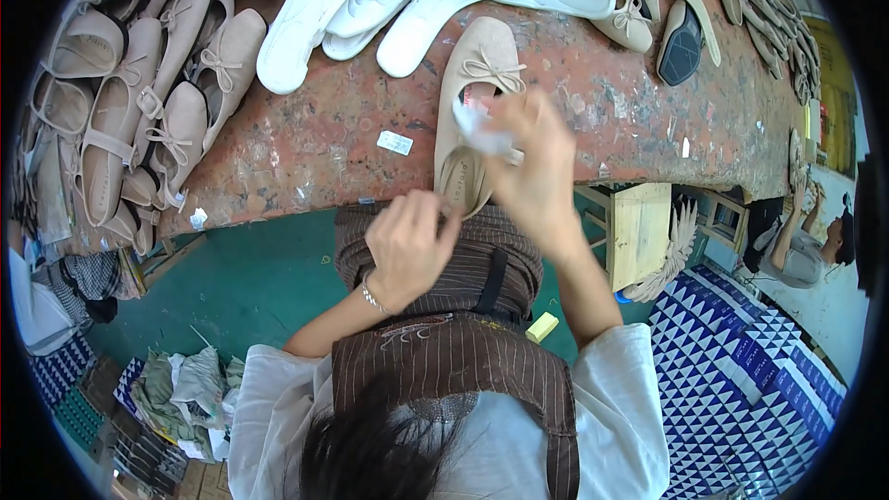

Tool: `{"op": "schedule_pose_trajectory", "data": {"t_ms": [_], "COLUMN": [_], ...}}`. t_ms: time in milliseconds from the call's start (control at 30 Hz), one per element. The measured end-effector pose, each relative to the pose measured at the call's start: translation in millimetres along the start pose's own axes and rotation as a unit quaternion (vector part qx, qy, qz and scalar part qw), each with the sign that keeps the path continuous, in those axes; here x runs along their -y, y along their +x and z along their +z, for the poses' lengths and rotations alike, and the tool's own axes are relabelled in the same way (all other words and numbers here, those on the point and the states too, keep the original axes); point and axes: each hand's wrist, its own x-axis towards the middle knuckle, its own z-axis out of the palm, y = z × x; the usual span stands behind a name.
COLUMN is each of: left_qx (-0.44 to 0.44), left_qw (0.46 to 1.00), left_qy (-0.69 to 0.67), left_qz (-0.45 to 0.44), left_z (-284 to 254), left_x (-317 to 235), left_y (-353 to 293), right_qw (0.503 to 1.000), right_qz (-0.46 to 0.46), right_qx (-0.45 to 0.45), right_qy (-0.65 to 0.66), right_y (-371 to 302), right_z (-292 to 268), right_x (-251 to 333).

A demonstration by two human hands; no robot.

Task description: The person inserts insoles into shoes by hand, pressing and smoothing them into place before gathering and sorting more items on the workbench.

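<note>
A beige flat shoe (474, 46) with a thin bow lies at the table's front edge, its toe pointing away from me and its heel toward my lap. At the heel, my left hand (407, 245) is closed, with thumb and fingertips against the shoe's back rim. My right hand (537, 167) is over the shoe's opening, closed on a crumpled white wad (483, 131). Motion blurs the wad, and I cannot tell whether it is paper or plastic. Part of the shoe's right side is hidden behind this hand. The printed insole shows near the heel.
Several beige shoes (176, 134) are heaped at the left of the worn red table (324, 143). White insoles (454, 0) lie along the back, beside a dark-soled shoe (681, 42). A small white label (395, 143) lies left of the shoe. Blue-and-white patterned boxes (732, 380) stand at right; another person (806, 245) is beyond.
</note>
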Motion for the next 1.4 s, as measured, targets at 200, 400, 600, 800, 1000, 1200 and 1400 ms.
{"op": "schedule_pose_trajectory", "data": {"t_ms": [200, 400, 600, 800, 1000, 1200, 1400], "left_qx": [0.178, 0.158, 0.168, 0.137, 0.17, 0.168, 0.169], "left_qw": [0.974, 0.97, 0.968, 0.98, 0.968, 0.969, 0.964], "left_qy": [0.07, 0.134, 0.136, 0.066, 0.103, 0.11, 0.137], "left_qz": [0.122, 0.124, 0.129, 0.125, 0.155, 0.144, 0.156], "left_z": [29.3, 44.0, 40.4, 39.3, 39.6, 37.9, 36.1], "left_x": [3.4, 6.1, 4.9, 5.4, 9.3, 5.5, 6.5], "left_y": [-7.3, -10.8, -7.8, -4.2, -4.2, -3.0, -4.5], "right_qw": [0.986, 0.964, 0.959, 0.953, 0.953, 0.912, 0.894], "right_qz": [0.004, 0.043, -0.076, -0.049, 0.031, -0.051, -0.116], "right_qx": [0.078, 0.176, -0.026, 0.033, 0.144, 0.053, -0.002], "right_qy": [-0.149, -0.196, -0.272, -0.297, -0.263, -0.403, -0.432], "right_y": [-29.8, 13.3, 4.5, 3.0, 16.6, 20.6, 29.1], "right_z": [36.2, 46.0, 52.1, 47.4, 45.8, 62.8, 65.1], "right_x": [0.5, -18.5, -17.7, -6.0, -5.1, -31.8, -33.9]}}
